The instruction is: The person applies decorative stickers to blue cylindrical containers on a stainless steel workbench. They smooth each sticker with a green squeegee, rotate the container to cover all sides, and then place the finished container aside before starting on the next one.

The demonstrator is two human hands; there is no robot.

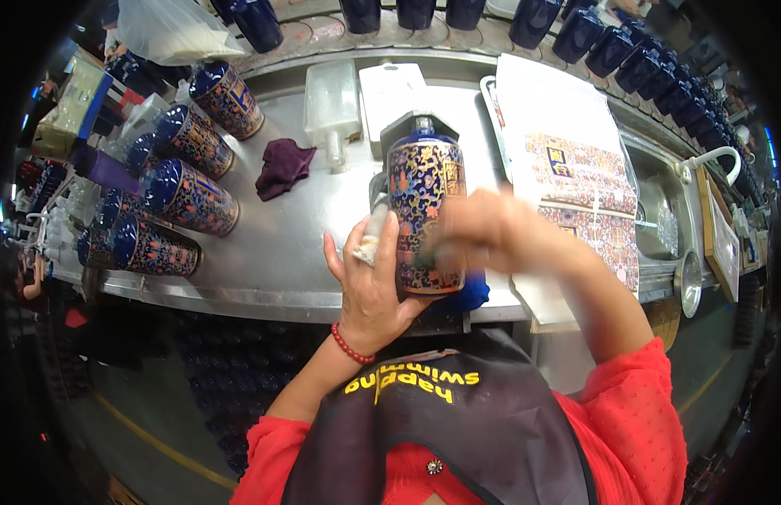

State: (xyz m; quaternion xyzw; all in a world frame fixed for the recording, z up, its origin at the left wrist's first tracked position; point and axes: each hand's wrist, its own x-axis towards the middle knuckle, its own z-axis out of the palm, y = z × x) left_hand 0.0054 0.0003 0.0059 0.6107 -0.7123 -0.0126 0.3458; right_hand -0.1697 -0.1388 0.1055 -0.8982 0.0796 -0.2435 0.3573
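A dark blue bottle (414, 181) with a colourful floral wrap lies tilted on a dark angular stand (396, 133), its neck pointing away from me. My left hand (365, 282) grips its lower left side, thumb near the base. One finger wears a whitish wrap (372, 240). Over the bottle's right side is my right hand (500, 227), smeared by motion, its fingers curled in. A dark greenish patch shows at those fingertips; what it is stays unclear. Part of the wrap is hidden behind this hand. Right of the bottle lies a stack of printed floral sheets (580, 172).
Several wrapped bottles (191, 195) stand at the left. A purple cloth (283, 168) and a clear empty bottle (330, 105) lie on the metal bench (264, 244). At the right are a sink (660, 219) and a ladle (688, 282). Plain blue bottles (609, 50) line the conveyor behind.
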